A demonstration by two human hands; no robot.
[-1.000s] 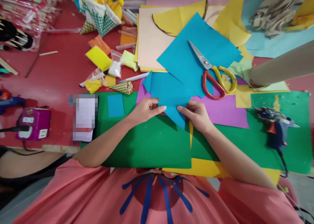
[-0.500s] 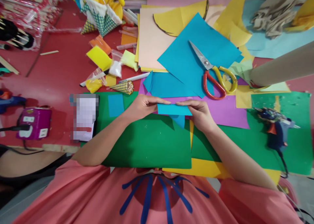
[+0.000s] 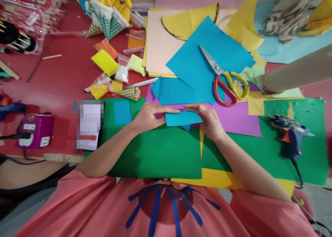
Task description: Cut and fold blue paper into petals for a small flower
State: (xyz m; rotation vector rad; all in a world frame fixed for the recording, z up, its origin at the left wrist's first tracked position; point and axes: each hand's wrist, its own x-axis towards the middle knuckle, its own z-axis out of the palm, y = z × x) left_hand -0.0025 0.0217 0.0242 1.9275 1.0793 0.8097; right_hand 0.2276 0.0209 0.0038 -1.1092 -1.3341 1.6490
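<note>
A small blue piece of paper (image 3: 183, 119) is held up between my two hands above the green sheet (image 3: 153, 150). My left hand (image 3: 150, 116) pinches its left end, with the index finger stretched along the top edge. At the right end my right hand (image 3: 210, 121) grips the paper, its thumb and fingertips by the upper corner. Part of another blue piece (image 3: 186, 128) shows below the held paper. Beyond my hands, scissors (image 3: 218, 69) with one red and one yellow handle lie on a large blue sheet (image 3: 192, 53). A purple sheet (image 3: 238, 117) lies under that area.
A phone (image 3: 90, 124) and a small blue square (image 3: 122, 112) lie left. Further left stands a purple power box (image 3: 35, 130). A glue gun (image 3: 293, 140) rests right, near a thick pale tube (image 3: 298, 69). Clay packets (image 3: 105, 62) and a patterned cone (image 3: 132, 92) are at back left.
The held blue paper has tilted so more of its face shows, and it hides more of the blue piece beneath. My right thumb has come up over the top edge.
</note>
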